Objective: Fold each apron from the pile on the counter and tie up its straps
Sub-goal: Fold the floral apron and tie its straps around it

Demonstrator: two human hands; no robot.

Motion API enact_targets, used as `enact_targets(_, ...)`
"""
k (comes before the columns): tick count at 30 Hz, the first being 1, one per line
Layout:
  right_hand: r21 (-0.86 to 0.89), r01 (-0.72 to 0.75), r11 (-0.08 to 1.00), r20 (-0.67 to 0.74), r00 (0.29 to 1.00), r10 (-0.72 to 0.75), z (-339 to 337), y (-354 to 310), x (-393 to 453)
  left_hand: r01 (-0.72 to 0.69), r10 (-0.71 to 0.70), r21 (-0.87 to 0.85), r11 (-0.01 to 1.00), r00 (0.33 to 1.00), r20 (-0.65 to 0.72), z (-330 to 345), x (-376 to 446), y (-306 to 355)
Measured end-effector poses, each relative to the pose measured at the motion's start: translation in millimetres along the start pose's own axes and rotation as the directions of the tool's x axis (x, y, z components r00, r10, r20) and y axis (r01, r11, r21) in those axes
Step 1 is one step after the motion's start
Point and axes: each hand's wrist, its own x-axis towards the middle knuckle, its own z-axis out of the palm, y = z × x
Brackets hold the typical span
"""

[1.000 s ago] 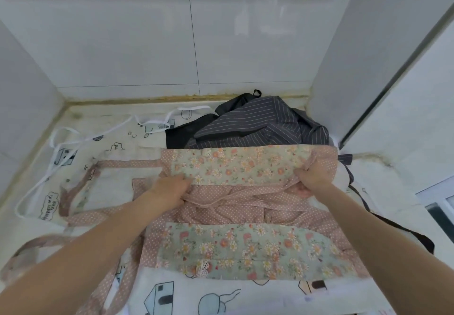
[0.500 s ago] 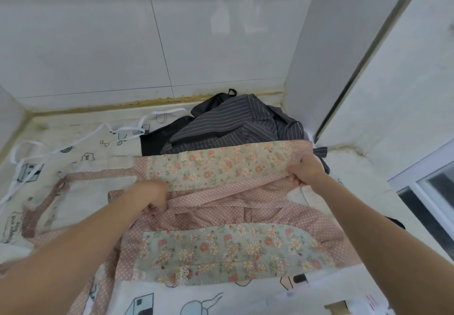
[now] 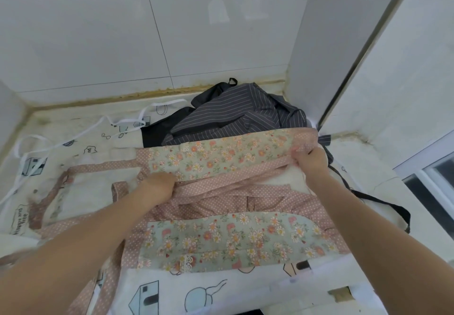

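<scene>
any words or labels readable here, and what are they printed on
"Happy and free" (last word is blurry, so uncertain): inside a scroll drawing on the white cartoon-print apron, at its left edge.
A small mark on the same apron, near the white strap, is too small to read.
No text on the floral apron or the striped apron.

Even, soft daylight; scene bright, no hard shadows. Glare streaks on the far wall tiles, upper centre. Window at right edge shows dark, not blown out. Faint soft shadow beneath the forearms and under the dark apron. Wide-angle distortion: wall seams and the right post bow and lean outward toward the edges. Left hand slightly motion-blurred; near left corner smeared. Centre floral cloth reasonably sharp. Overall mild compression softness.
</scene>
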Motion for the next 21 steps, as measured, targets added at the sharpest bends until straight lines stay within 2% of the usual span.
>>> enact_targets(2,-0.129,0.119,0.984,-0.079,0.988,-0.130,-2.4,-2.9,0.3,-0.012,0.013,0.010,1.000,1.000,-0.024,-1.0,2.1,-1.9)
enact_targets(3,-0.209,0.142,0.967,-0.069,0.985,-0.159,-3.1,-1.0,0.9,-0.014,0.015,0.030,0.999,0.999,-0.037,-0.4,1.0,-0.6)
enact_targets(5,-0.442,0.102,0.891,0.039,0.995,-0.095,-0.7,9.0,0.9,-0.016,0.019,0.073,0.997,0.999,-0.036,5.3,-0.6,2.3)
enact_targets(7,-0.633,0.059,0.772,0.123,0.992,0.026,-0.2,22.2,-0.4,-0.082,0.078,0.084,0.993,0.996,0.051,8.3,-0.6,-0.2)
enact_targets(9,-0.724,0.029,0.689,0.014,1.000,-0.027,0.5,17.7,-2.1,-0.179,0.180,-0.016,0.984,0.974,0.140,2.0,-0.4,-12.3)
enact_targets(11,-0.837,0.118,0.534,-0.015,0.971,-0.238,5.2,0.4,-3.8,-0.229,0.238,-0.188,0.955,0.971,0.026,-10.2,1.1,-29.3)
enact_targets(12,-0.843,0.189,0.503,0.030,0.951,-0.308,10.0,-9.2,-3.4,-0.239,0.224,-0.246,0.939,0.971,-0.089,-18.0,-0.9,-35.1)
enact_targets(14,-0.773,0.345,0.532,0.190,0.927,-0.324,28.3,-27.4,-5.7,-0.245,0.159,-0.298,0.923,0.945,-0.286,-29.2,-0.8,-40.7)
enact_targets(15,-0.720,0.430,0.545,0.306,0.901,-0.307,38.9,-33.0,-10.2,-0.248,0.153,-0.330,0.911,0.945,-0.289,-29.9,2.2,-41.0)
enact_targets(16,-0.682,0.495,0.539,0.435,0.866,-0.246,51.0,-34.8,-14.4,-0.244,0.169,-0.365,0.898,0.960,-0.225,-27.4,5.4,-39.9)
enact_targets(18,-0.693,0.550,0.466,0.613,0.789,-0.018,70.9,-27.8,-24.3,-0.211,0.210,-0.412,0.887,0.976,-0.048,-12.6,11.4,-35.2)
enact_targets(19,-0.725,0.559,0.403,0.636,0.768,0.079,78.8,-22.0,-27.4,-0.192,0.212,-0.421,0.886,0.977,0.000,-2.8,15.8,-33.3)
enact_targets(21,-0.764,0.553,0.332,0.619,0.774,0.135,90.0,-9.4,-25.7,-0.138,0.171,-0.474,0.870,0.985,0.028,11.8,23.9,-33.1)
